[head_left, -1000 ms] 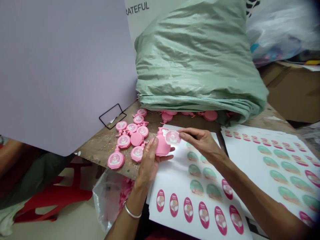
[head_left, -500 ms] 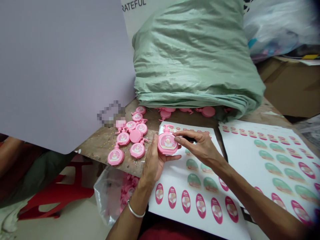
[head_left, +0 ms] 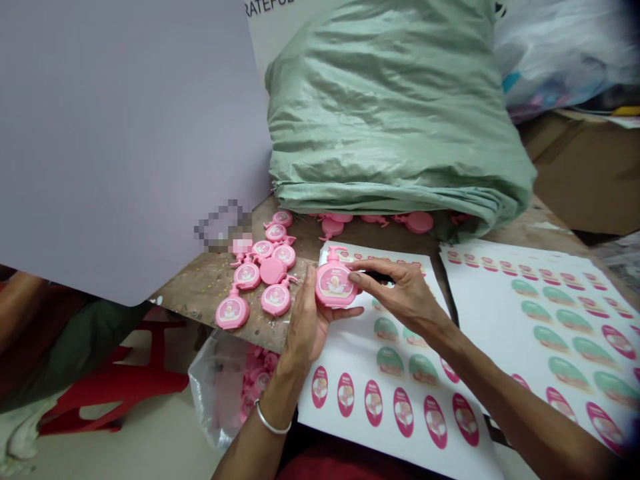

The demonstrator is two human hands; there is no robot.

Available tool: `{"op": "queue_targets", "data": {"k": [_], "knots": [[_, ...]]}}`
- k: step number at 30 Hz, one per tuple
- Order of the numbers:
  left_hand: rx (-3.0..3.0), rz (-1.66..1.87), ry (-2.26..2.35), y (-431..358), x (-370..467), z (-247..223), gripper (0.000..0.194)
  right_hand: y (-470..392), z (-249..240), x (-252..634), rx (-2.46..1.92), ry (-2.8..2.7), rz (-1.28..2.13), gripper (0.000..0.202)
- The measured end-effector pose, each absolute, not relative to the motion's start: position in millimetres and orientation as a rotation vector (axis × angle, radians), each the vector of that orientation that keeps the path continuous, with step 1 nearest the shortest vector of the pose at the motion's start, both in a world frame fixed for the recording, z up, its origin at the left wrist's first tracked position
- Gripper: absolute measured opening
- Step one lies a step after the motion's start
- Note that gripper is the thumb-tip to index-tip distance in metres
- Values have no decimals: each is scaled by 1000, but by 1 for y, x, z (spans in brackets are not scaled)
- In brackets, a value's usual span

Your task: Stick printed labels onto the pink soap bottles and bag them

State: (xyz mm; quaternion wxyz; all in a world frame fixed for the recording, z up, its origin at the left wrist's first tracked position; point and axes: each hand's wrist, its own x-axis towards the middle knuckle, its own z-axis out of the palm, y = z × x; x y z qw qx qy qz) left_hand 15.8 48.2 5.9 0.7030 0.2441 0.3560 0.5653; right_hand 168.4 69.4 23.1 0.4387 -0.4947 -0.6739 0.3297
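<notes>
Pink pump bottle [head_left: 336,283] is up in front of me, label facing me, just above the near sticker sheets [head_left: 350,433]. Table's pretty packed: a bunch of small pink bottles [head_left: 273,271] sit to the left, a big green sack [head_left: 400,127] hogs the back with more pink pieces poking out under its edge, and a second sheet stack [head_left: 493,307] is off to the right. Big pale panel [head_left: 125,147] blocks most of the left side, fwiw.

Left hand [head_left: 306,327] comes up from below, closed around the bottle's side and back, lower fingers sticking out underneath. Right hand [head_left: 410,297] reaches in from the right, thumb and index nearly together at the label's upper right edge; can't tell if they're pinching or just pressing.
</notes>
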Motion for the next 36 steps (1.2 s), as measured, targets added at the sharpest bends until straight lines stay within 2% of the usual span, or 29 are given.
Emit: {"op": "queue_targets", "data": {"k": [26, 36], "knots": [[574, 1287, 803, 48, 16, 9, 49, 71, 27, 170, -1231, -1706, 774, 24], [596, 1274, 783, 49, 16, 8, 49, 72, 28, 171, -1207, -1697, 778, 20]]}}
